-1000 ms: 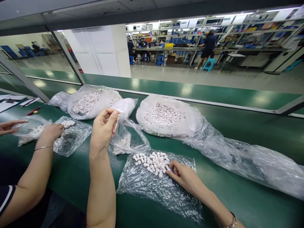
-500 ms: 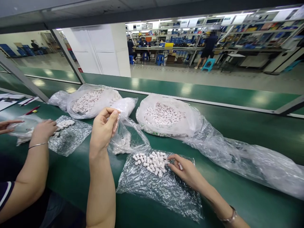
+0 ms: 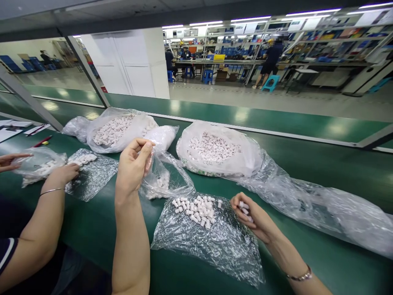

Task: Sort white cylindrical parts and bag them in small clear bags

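Observation:
My left hand [image 3: 135,162] pinches the edge of a clear plastic bag [image 3: 176,176], which stands partly open with some white pieces [image 3: 161,182] inside. Curled round several small white parts, my right hand [image 3: 250,215] is raised at the right side of a flat clear plastic sheet [image 3: 208,246]. On that sheet lies a pile of white cylindrical parts [image 3: 196,209], with one part [image 3: 220,204] apart from it, toward my right hand.
Behind are two large bags of white parts [image 3: 112,129] [image 3: 215,149], the right one trailing long clear plastic [image 3: 322,205]. At left, a person's hands [image 3: 63,174] work over another bag [image 3: 46,162] and sheet [image 3: 95,176]. A metal post [image 3: 89,73] rises behind.
My right hand has moved right and up from the pile, now with several white parts in its fingers. My left hand has stayed put. The neighbour's hand has shifted right.

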Action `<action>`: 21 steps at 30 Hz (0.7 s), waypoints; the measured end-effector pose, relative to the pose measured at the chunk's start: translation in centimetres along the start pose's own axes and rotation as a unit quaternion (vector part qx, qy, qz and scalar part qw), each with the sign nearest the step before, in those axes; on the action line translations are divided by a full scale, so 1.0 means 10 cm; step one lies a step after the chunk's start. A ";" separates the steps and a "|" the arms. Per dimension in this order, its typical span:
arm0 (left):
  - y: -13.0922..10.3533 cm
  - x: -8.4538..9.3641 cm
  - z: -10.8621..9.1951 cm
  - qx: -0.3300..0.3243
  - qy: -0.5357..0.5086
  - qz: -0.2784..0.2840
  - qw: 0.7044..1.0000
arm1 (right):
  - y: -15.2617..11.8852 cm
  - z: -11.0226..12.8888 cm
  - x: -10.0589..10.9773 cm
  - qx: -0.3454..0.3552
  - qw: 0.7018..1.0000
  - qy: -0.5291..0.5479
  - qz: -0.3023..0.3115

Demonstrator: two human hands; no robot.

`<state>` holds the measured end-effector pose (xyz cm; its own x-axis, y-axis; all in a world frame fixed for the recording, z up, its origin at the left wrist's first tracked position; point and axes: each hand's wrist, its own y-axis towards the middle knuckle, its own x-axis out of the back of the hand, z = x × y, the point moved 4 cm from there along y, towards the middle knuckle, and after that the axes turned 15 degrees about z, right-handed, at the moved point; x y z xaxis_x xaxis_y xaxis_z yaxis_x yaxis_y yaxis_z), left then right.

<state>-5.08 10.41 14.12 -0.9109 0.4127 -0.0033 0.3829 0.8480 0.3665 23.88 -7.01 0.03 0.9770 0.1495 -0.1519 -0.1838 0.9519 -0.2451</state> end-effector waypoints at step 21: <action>0.00 0.02 0.01 -0.009 0.010 0.005 1.000 | 0.01 0.05 -0.02 0.028 0.998 0.063 0.011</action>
<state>-5.27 10.56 14.04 -0.9098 0.4146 0.0202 0.3900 0.8372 0.3835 23.73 -6.85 0.53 0.9506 0.1392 -0.2776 -0.1956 0.9627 -0.1871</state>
